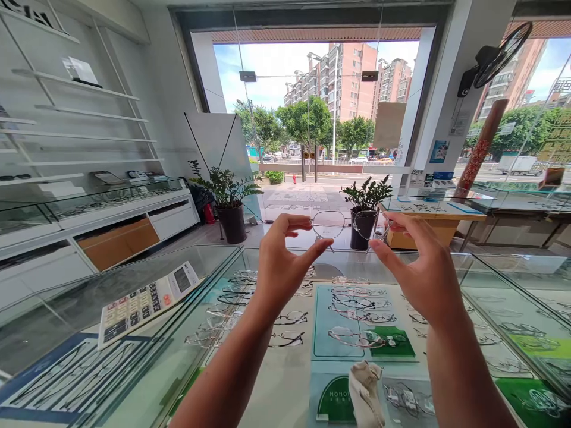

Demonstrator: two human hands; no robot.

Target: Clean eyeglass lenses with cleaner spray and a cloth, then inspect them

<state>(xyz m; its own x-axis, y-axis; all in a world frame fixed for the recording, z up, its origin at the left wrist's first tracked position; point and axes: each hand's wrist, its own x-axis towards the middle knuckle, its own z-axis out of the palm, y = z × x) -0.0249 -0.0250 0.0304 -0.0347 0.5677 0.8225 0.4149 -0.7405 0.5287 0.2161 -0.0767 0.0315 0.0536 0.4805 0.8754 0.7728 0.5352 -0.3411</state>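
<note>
A pair of thin metal-rimmed eyeglasses (pixel 329 224) is held up in front of me above the glass display case. My left hand (pixel 289 255) pinches its left side between thumb and fingers. On the opposite side, my right hand (pixel 414 255) grips the frame the same way. Both clear lenses show between the hands, and the background is visible through them. Under my forearms, several rows of eyeglasses (pixel 357 300) lie inside the case. A crumpled beige cloth (pixel 366 392) rests on the case top, nearer to me.
A large calculator (pixel 149 300) lies on the glass counter at left, near a tray of eyeglass frames (pixel 71 377). Beyond stand two potted plants (pixel 232 221) (pixel 363 226) before glass doors. Wall shelves (pixel 93 113) are at left, a wall fan (pixel 495 59) at upper right.
</note>
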